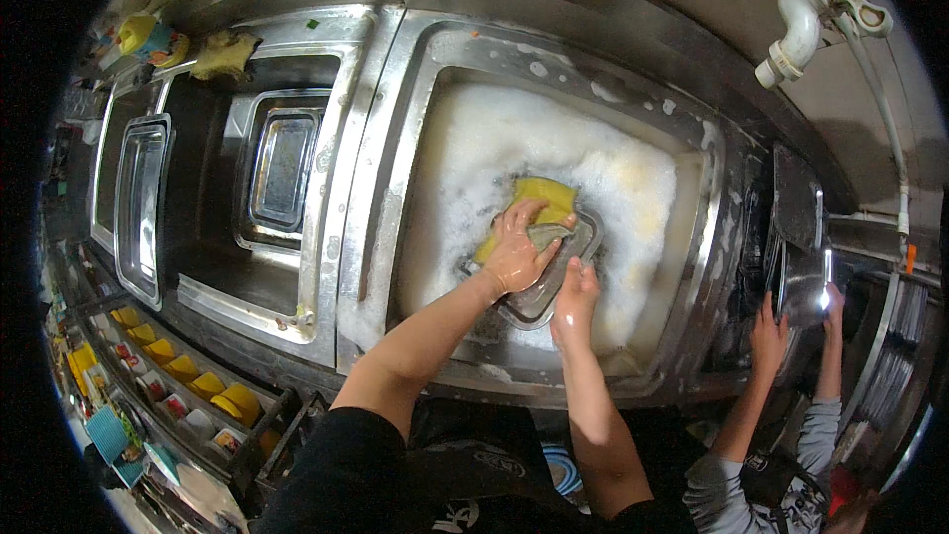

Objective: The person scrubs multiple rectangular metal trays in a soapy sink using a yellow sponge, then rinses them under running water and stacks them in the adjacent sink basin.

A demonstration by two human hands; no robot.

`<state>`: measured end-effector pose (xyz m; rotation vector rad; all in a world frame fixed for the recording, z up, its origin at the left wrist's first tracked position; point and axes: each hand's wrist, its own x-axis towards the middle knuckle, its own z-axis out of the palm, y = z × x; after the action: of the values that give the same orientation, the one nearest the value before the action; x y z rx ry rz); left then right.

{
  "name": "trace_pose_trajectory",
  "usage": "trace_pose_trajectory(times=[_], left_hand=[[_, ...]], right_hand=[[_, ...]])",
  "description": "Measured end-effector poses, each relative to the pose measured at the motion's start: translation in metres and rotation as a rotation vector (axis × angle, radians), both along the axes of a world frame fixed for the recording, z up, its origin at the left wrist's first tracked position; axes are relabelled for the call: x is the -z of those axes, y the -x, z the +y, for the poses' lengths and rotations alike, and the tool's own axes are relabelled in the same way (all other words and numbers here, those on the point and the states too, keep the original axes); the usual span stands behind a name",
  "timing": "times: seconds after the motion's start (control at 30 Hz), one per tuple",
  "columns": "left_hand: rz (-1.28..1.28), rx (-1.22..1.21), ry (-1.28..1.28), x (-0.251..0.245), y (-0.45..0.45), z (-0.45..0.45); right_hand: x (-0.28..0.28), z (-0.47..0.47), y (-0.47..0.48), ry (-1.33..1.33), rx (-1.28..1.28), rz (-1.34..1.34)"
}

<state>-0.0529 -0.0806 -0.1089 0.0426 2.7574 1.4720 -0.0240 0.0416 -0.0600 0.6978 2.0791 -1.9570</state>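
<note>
A rectangular metal pan [535,300] lies tilted in a sink full of white suds [489,126]. My right hand [575,302] grips the pan's right edge, thumb on top. My left hand [519,248], fingers spread, presses a greyish scouring pad [547,234] against the pan's upper part. Beneath and behind those fingers is a yellow cloth or sponge [547,194], partly hidden by the hand. Foam hides the sink's bottom.
Left of the suds, another sink basin [207,222] holds a metal pan [282,167]; a second pan [141,211] leans across its left side. A co-worker's hands [768,337] hold a metal sheet or tray at the right. Yellow containers [207,386] stand lower left. White pipes [801,30] hang upper right.
</note>
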Motion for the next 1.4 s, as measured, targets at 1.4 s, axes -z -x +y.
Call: trace_pose_trajectory(times=[1.4], left_hand=[[0.156,0.029,0.076,-0.072,0.02,-0.096]], right_hand=[[-0.047,0.123,0.022,-0.496,-0.442,0.348]])
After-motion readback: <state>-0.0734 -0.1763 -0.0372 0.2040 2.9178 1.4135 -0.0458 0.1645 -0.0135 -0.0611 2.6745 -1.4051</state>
